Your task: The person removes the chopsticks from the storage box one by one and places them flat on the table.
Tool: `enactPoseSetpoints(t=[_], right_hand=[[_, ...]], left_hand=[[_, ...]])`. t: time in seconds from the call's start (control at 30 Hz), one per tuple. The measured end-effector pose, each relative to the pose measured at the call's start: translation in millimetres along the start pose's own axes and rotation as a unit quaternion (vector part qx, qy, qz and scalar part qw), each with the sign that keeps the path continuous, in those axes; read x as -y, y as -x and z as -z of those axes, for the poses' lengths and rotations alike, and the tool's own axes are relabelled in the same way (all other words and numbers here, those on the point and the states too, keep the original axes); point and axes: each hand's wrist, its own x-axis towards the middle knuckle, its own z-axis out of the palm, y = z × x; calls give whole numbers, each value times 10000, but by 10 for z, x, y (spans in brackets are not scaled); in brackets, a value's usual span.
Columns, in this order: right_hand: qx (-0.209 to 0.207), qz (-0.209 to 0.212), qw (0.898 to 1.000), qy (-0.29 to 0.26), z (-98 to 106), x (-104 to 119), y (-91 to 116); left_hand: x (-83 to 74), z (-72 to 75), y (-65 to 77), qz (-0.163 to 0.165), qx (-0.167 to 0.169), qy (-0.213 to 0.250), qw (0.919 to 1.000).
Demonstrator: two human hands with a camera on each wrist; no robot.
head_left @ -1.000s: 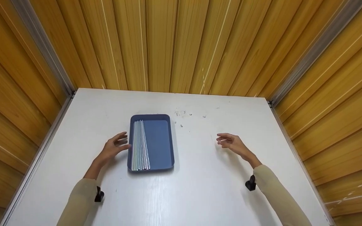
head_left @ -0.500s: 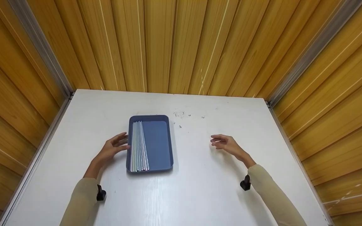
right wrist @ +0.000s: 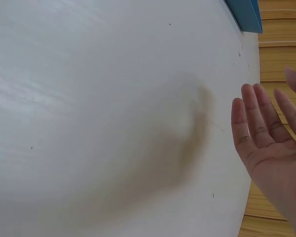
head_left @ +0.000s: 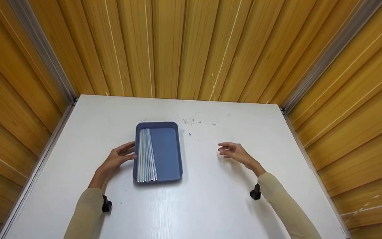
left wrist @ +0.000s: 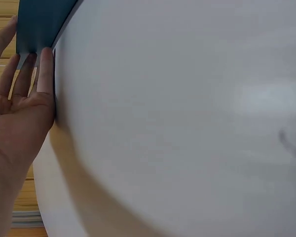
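A blue rectangular tray (head_left: pixel 166 154) lies left of centre on the white table. Several long, thin, pale, shiny sticks (head_left: pixel 147 156), perhaps straws, rest side by side along its left half. My left hand (head_left: pixel 116 158) is at the tray's left side, its fingers fairly straight and the fingertips against the outer wall. In the left wrist view those fingers (left wrist: pixel 46 74) meet the tray's wall (left wrist: pixel 39 24). To the right of the tray, my right hand (head_left: pixel 237 153) hovers over the table with relaxed fingers and holds nothing; the right wrist view shows its bare palm (right wrist: pixel 281 163).
The white table (head_left: pixel 191 209) has small dark marks (head_left: pixel 189 121) beyond the tray. Wood-patterned panels (head_left: pixel 177 49) with grey metal posts (head_left: pixel 330 59) stand along the back and both sides. A black wrist mount (head_left: pixel 255 192) sits under each sleeve.
My right hand has moved left, closer to the tray. My left hand has moved slightly onto the tray's left wall. The tray and sticks stay in nearly the same place.
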Motion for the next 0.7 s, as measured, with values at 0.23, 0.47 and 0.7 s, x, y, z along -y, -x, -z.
enactPoseSetpoints(t=[0.23, 0.47, 0.7], right_hand=[[190, 93, 9998, 25, -57, 82, -67], [336, 160, 9989, -288, -111, 211, -137], [356, 129, 9981, -493, -250, 331, -292]], left_hand=[[18, 60, -6, 57, 221, 72, 9997], [53, 89, -5, 88, 254, 225, 9994], [67, 71, 12, 35, 126, 82, 9999]])
